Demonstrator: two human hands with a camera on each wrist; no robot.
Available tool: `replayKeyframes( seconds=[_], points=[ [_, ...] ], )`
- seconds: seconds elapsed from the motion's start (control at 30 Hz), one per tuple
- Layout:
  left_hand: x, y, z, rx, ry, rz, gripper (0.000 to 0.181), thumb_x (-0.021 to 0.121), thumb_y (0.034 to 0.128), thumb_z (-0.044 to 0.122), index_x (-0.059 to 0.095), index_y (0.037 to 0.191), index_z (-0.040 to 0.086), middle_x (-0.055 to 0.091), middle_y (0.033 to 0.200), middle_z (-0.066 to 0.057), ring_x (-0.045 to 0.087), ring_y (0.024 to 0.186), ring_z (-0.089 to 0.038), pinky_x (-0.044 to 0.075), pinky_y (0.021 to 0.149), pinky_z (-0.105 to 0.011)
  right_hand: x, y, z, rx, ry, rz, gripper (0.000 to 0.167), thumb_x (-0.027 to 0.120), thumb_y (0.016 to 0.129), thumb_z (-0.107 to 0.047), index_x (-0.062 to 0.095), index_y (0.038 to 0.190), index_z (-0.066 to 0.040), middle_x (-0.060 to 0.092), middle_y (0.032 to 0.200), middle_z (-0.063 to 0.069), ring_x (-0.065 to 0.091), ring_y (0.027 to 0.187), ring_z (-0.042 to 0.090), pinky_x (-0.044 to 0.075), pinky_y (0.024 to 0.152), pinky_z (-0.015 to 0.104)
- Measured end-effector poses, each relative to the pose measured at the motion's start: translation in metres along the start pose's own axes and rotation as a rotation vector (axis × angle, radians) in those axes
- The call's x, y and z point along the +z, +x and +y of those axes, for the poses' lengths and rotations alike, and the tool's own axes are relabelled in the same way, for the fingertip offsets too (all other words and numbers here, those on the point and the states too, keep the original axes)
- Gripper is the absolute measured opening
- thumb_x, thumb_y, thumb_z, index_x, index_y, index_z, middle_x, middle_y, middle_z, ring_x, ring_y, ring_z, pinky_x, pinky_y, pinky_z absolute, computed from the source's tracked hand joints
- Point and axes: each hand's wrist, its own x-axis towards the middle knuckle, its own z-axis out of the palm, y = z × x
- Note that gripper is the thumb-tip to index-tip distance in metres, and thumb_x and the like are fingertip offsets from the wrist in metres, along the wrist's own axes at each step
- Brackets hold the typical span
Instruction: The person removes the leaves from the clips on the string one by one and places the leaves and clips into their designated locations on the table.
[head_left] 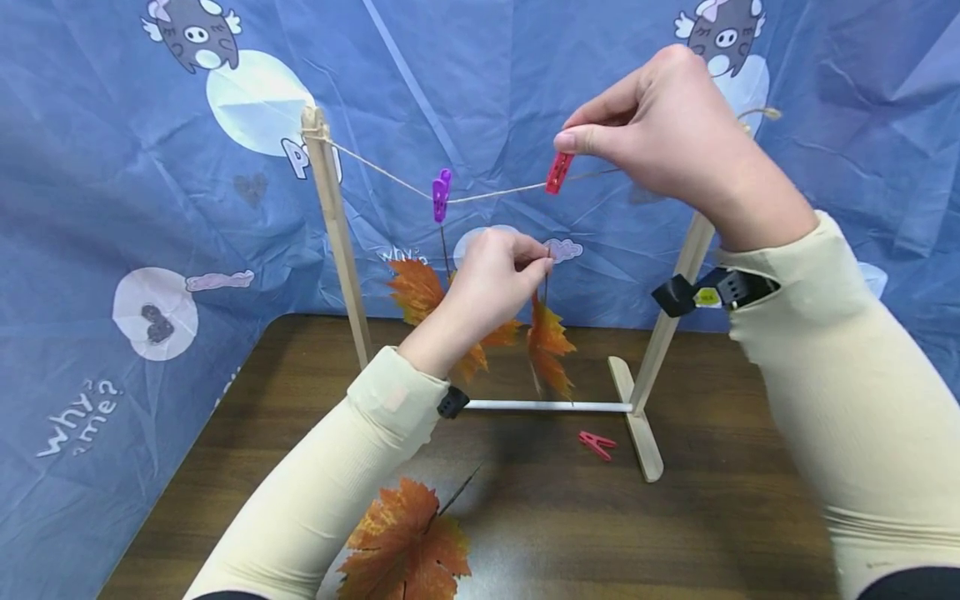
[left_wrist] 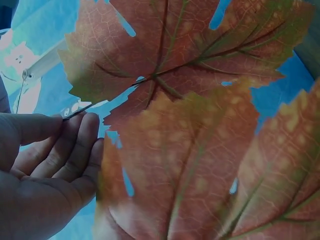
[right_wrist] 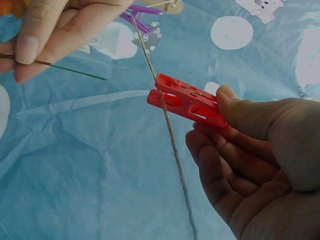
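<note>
My right hand (head_left: 671,137) pinches the tail of a red clothespin (right_wrist: 187,101) between thumb and fingers. The pin's tip is on the twine (right_wrist: 174,150), which slopes between two wooden posts. Lower and to the left, my left hand (head_left: 483,287) pinches the stem of an orange artificial maple leaf (head_left: 551,342); the stem's green end (right_wrist: 82,73) sticks out past the fingertips, apart from the twine. A purple clothespin (head_left: 441,196) grips the twine further left, with another orange leaf (head_left: 415,292) hanging under it, partly behind my left hand and forearm.
A loose pink-red clothespin (head_left: 597,444) lies on the brown table (head_left: 540,517) by the right foot (head_left: 643,446) of the stand. Another orange leaf (head_left: 408,546) lies at the front. A white bar (head_left: 547,406) runs low between the posts; a blue printed cloth (head_left: 465,83) hangs behind.
</note>
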Motion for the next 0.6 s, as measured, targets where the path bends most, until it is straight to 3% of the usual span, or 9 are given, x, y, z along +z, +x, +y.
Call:
replayKeyframes(
  seconds=[0.4,0.6],
  points=[
    [0.008,-0.012,0.001,0.045,-0.031,-0.030,0.011,0.070,0.0963,0.008,0.080,0.098,0.004,0.074,0.086,0.001,0.060,0.074,-0.010,0.048,0.068,-0.024,-0.010,-0.014,-0.009,-0.004,0.075,0.142,0.026,0.078,0.091,-0.036,0.083,0.103,-0.014,0.076,0.093,0.003,0.057,0.064,0.015,0.035,0.053,0.027],
    [0.009,-0.019,0.002,0.048,-0.046,-0.042,0.010,0.072,0.0957,0.008,0.080,0.098,0.004,0.074,0.086,0.000,0.061,0.074,-0.009,0.049,0.068,-0.023,-0.012,-0.029,-0.013,-0.009,0.089,0.156,0.026,0.081,0.089,-0.036,0.083,0.103,-0.014,0.076,0.090,0.003,0.059,0.065,0.014,0.039,0.054,0.024]
  ],
)
